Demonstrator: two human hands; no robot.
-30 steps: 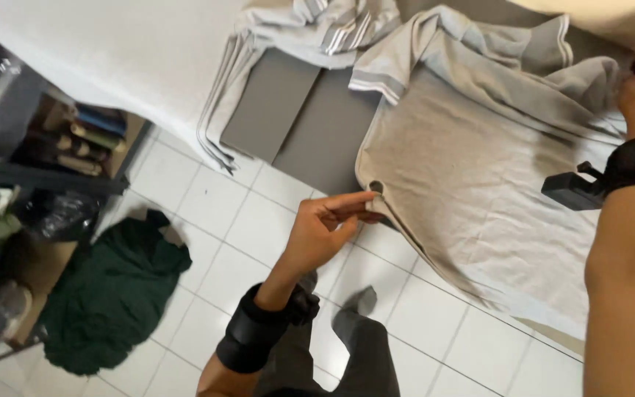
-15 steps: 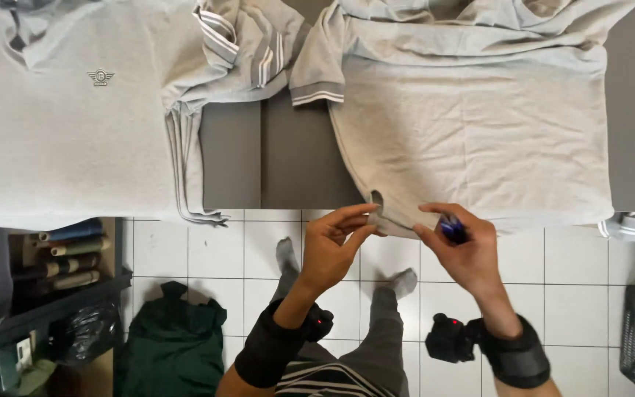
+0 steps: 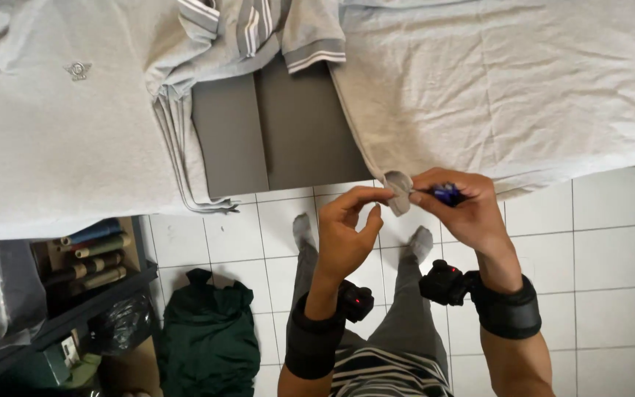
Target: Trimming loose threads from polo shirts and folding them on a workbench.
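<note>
Right now we are pinching the shirt corner (image 3: 398, 190) at the table edge (image 3: 288, 158) with our left hand (image 3: 347, 228), while our right hand (image 3: 461, 209) is gripping a small blue tool (image 3: 447, 194) against it. Beside it, another grey shirt (image 3: 53, 132) is lying flat, wearing a small chest emblem (image 3: 78, 70).

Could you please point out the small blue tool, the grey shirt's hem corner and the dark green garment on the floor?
small blue tool (image 3: 447, 194), head view, its exposed tip.
grey shirt's hem corner (image 3: 398, 184), head view, the pinched fold.
dark green garment (image 3: 211, 338), head view, its middle.
</note>
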